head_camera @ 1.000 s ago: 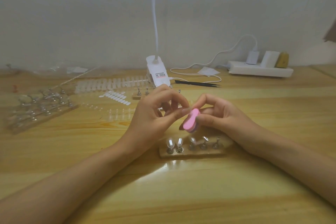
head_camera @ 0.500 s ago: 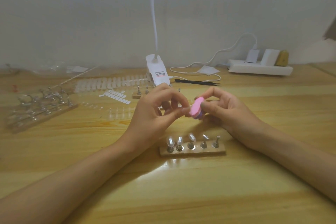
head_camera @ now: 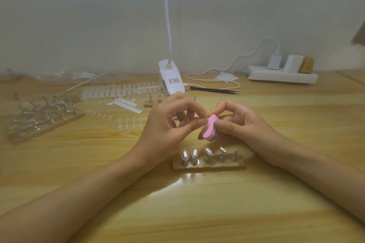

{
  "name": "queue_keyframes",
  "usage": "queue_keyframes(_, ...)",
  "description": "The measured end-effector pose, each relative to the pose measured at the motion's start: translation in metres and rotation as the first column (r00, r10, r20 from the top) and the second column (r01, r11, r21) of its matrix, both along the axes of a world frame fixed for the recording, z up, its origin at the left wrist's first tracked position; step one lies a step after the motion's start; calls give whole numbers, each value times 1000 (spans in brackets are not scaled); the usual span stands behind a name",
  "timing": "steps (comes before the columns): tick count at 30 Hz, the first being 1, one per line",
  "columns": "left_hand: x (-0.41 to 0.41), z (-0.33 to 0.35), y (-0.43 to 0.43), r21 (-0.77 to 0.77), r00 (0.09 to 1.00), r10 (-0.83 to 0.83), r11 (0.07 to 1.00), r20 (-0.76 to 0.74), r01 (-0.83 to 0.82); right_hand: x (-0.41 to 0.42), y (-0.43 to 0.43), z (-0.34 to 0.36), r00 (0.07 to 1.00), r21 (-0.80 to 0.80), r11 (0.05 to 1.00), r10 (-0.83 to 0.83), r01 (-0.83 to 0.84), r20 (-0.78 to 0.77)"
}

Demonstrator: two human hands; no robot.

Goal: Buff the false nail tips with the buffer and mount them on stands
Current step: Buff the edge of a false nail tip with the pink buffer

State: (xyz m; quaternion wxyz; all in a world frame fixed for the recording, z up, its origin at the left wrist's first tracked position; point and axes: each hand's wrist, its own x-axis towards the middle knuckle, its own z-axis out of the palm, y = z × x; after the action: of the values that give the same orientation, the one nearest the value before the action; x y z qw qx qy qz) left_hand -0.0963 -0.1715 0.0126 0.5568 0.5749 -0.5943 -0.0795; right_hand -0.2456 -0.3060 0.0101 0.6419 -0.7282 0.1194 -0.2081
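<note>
- Buffer (head_camera: 209, 128), pink face over a purple layer, held tilted above the counter (head_camera: 197, 203). Fingers of right hand (head_camera: 245, 124) clamped on the buffer, thumb on the pink face.
- Small pale nail tip (head_camera: 203, 121) pinched between thumb and forefinger of left hand (head_camera: 166, 124), touching the upper pink face. Too small to read clearly.
- Just below both hands: wooden stand block (head_camera: 209, 166) with five metal stands. Three at left carry clear tips (head_camera: 185, 155); two at right show bare metal heads.
- Behind the left hand, partly hidden by it: second stand block (head_camera: 149, 104), with white tabs (head_camera: 124, 104) beside it.
- Farther back: strip of nail tips (head_camera: 118, 90), lamp clamp (head_camera: 171, 83), black tweezers (head_camera: 215, 90), power strip (head_camera: 282, 77).
- Far left: clear rack of stands (head_camera: 45, 118).
</note>
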Motion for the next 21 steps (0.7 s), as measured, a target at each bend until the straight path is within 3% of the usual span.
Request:
queue_keyframes(3, 0, 0, 0, 0, 1000, 6, 1000, -5, -6, 0, -2, -1, 996, 23, 997, -79, 78, 51)
queue_keyframes(7, -1, 1, 0, -2, 1000, 9, 1000, 16, -9, 0, -1, 0, 1000, 11, 1000, 9, -9, 2)
queue_keyframes(11, 0, 0, 0, -2, 1000, 7, 1000, 13, -7, 1, -2, -1, 996, 43, 997, -73, 70, 54)
queue_keyframes(14, 1, 0, 0, 1, 1000, 17, 1000, -2, -17, 1, 0, -3, 999, -1, 999, 36, -36, 6)
queue_keyframes(18, 1, 0, -1, 3, 1000, 5, 1000, 6, -5, 0, -3, -2, 994, 36, 996, -81, 79, 70)
queue_keyframes(21, -1, 0, 0, 2, 1000, -23, 1000, 13, 23, 1, -4, -2, 997, 66, 998, -19, 14, 77)
